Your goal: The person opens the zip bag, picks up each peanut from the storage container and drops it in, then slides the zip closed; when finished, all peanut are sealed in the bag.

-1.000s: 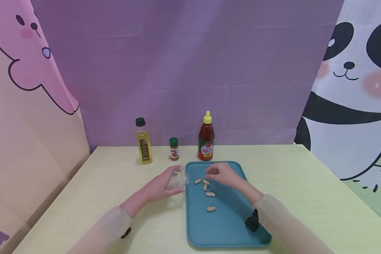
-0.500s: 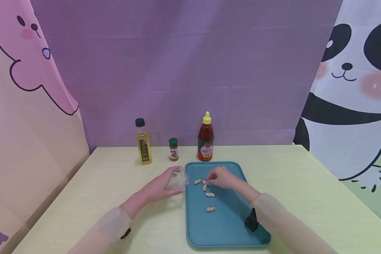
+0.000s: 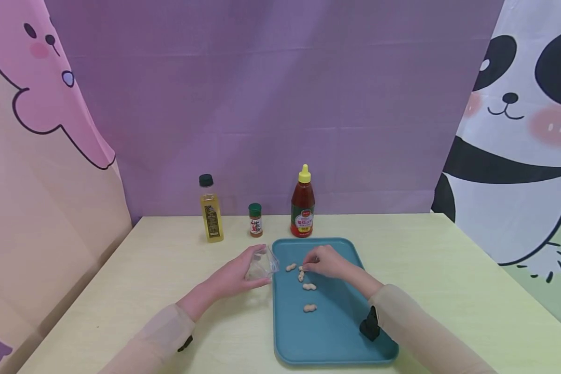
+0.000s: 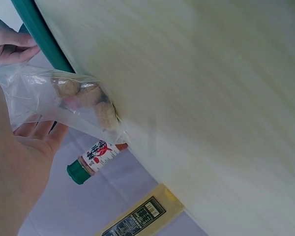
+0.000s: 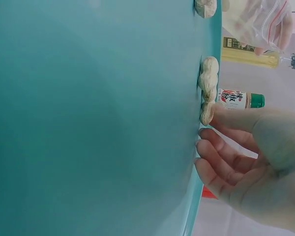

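My left hand [image 3: 236,275] holds a clear zip bag [image 3: 262,264] by its sides at the tray's left edge, its mouth spread toward the tray. Inside the bag, peanuts [image 4: 90,95] show through the plastic in the left wrist view. Over the blue tray [image 3: 336,337], my right hand [image 3: 326,261] reaches down with thumb and index finger pinching a peanut [image 5: 206,114]. Its other fingers are bent loosely beside it. Against that peanut lies another [image 3: 301,277]. More unshelled peanuts lie apart on the tray: one [image 3: 291,267] to the left, two [image 3: 310,308] nearer the front.
Behind the tray stands a red sauce bottle [image 3: 303,210] with a yellow cap. Left of it are a small green-capped spice jar [image 3: 255,221] and an oil bottle [image 3: 211,215]. A purple cloth [image 3: 280,114] hangs at the back edge of the pale table [image 3: 430,270].
My right hand has come down and slightly toward me, its fingertips closing onto a peanut at the tray's upper left. The left hand keeps the bag in place.
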Motion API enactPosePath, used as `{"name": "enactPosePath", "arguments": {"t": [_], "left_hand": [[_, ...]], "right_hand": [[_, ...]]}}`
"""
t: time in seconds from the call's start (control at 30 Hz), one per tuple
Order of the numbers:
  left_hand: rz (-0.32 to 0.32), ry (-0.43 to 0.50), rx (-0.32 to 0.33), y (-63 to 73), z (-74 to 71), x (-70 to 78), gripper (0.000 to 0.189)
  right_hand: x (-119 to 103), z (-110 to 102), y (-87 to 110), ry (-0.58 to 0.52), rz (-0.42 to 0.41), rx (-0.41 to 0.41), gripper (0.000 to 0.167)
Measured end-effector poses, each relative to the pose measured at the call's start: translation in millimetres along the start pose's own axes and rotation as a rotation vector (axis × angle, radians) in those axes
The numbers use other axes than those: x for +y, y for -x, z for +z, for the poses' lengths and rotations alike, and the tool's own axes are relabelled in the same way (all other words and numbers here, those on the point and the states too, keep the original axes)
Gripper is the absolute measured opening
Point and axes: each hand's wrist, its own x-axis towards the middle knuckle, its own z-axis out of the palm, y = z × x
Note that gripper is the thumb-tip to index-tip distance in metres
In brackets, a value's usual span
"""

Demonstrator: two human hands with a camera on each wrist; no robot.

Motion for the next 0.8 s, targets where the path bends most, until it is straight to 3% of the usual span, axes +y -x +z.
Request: {"name": "enactPosePath", "arguments": {"t": [0.5,0.8], "left_hand": [[-0.004,-0.002,0.005,0.5,-1.2,-0.4,0.085],[-0.019,-0.006,0.0,-0.1,-0.6,1.1,0.084]], "right_hand": [[1.3,-0.2,-1.8,-0.027,0.046,-0.027,0.006],[5.4,-7.0,0.7,-0.035,0.021,-0.012,0.013]]}}
